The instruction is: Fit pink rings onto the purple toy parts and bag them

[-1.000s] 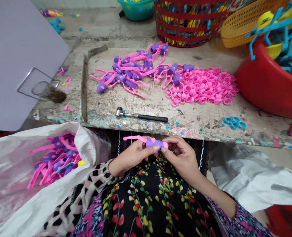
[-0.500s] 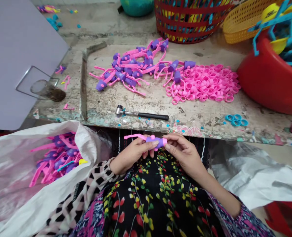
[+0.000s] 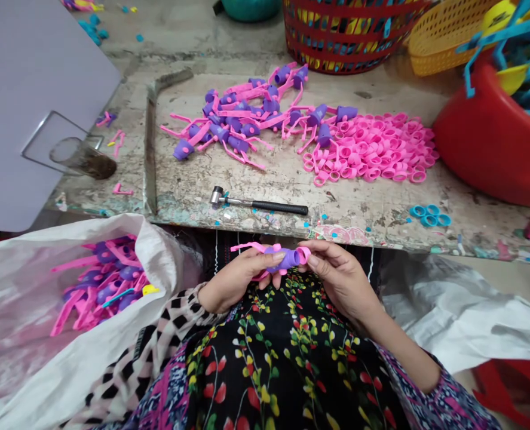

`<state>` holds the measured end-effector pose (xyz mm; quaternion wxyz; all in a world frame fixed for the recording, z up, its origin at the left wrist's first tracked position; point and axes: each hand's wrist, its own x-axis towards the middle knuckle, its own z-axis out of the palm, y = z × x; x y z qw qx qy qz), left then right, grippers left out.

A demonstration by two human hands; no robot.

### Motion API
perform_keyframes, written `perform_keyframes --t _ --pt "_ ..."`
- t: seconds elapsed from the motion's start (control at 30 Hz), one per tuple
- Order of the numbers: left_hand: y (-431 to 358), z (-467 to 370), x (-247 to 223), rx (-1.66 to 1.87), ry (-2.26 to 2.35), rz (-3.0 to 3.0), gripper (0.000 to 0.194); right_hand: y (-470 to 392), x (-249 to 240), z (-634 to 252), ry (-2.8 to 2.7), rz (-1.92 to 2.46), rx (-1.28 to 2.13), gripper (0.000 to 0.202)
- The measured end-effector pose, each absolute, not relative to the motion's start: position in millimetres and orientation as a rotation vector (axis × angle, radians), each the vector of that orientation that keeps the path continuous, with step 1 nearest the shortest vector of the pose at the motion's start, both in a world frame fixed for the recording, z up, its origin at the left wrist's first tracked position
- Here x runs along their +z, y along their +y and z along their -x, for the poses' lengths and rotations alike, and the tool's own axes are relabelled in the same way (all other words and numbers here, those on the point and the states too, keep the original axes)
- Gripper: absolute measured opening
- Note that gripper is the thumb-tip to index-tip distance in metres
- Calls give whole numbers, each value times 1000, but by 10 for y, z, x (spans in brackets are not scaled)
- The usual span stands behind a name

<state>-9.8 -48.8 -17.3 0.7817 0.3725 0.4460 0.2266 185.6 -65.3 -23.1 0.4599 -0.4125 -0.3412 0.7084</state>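
Above my lap, my left hand (image 3: 251,272) is closed around a purple plastic cup piece (image 3: 289,259) with pink arms, its open end facing right. In my right hand (image 3: 331,269) a pink plastic ring (image 3: 303,255) is pinched between thumb and fingers, right at the mouth of the purple piece. Whether ring and piece touch is hard to tell. On the bench ahead lies a pile of similar purple-and-pink pieces (image 3: 235,125), beside a heap of pink rings (image 3: 376,146). Near the bench edge rests a small hammer (image 3: 260,205) with a black handle.
At my left a white sack (image 3: 152,239) holds more purple-and-pink pieces. A red tub (image 3: 484,143) stands right, a red basket (image 3: 336,42) and yellow basket (image 3: 444,39) behind. Several blue rings (image 3: 430,215) lie near the edge. A metal bar (image 3: 150,155) and glass (image 3: 83,158) are left.
The pink ring, earlier against the end of the purple piece, is now tilted and slightly away to the right, showing the piece's open mouth. My view has shifted slightly.
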Motion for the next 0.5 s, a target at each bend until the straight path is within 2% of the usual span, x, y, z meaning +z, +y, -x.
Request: perform_keyframes --t 0.5 --pt "-505 87 -179 480 971 -785 34 -654 -231 -1846 -757 1053 1768 21"
